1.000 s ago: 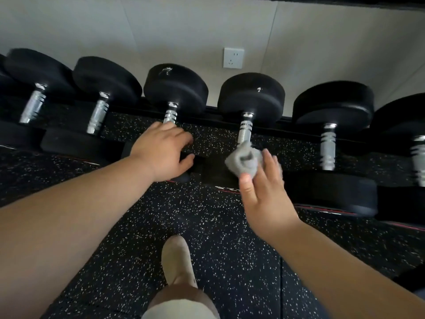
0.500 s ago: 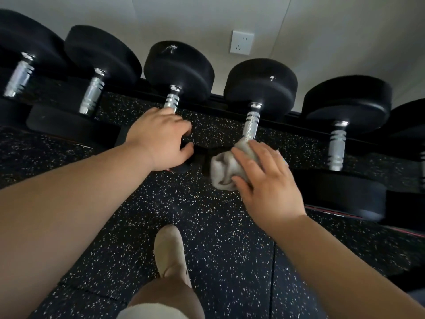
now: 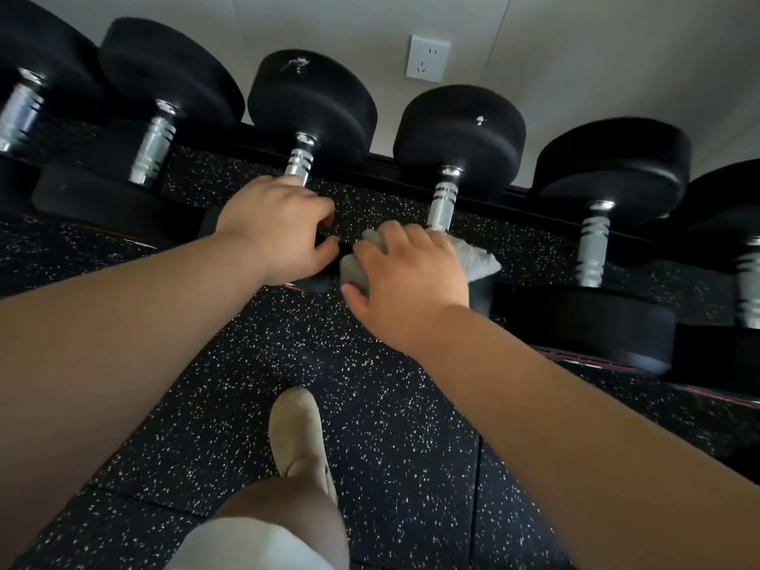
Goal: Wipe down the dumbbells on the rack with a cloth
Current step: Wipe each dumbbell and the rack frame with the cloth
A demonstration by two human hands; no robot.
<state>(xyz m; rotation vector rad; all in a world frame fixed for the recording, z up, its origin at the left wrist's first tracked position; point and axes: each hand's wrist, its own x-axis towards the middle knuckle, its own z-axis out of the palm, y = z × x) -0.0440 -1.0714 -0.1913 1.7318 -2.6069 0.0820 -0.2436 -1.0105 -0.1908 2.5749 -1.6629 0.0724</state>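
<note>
Right hand (image 3: 405,277), fingers spread, presses cloth (image 3: 479,261) on the dumbbell (image 3: 458,129) below the socket (image 3: 427,57), left hand (image 3: 275,232) gripping its neighbour (image 3: 310,104); others (image 3: 608,158) likely remain.

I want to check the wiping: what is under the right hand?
Under the right hand lies the grey cloth, its edges showing at both sides. The cloth sits at the lower end of a dumbbell handle. The near head beneath is mostly covered.

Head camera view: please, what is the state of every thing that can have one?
Grey crumpled cloth, pressed by right hand onto fourth black dumbbell's near end.
Third black dumbbell, chrome handle, resting on rack, gripped by left hand.
White wall socket, nothing plugged in.
</note>
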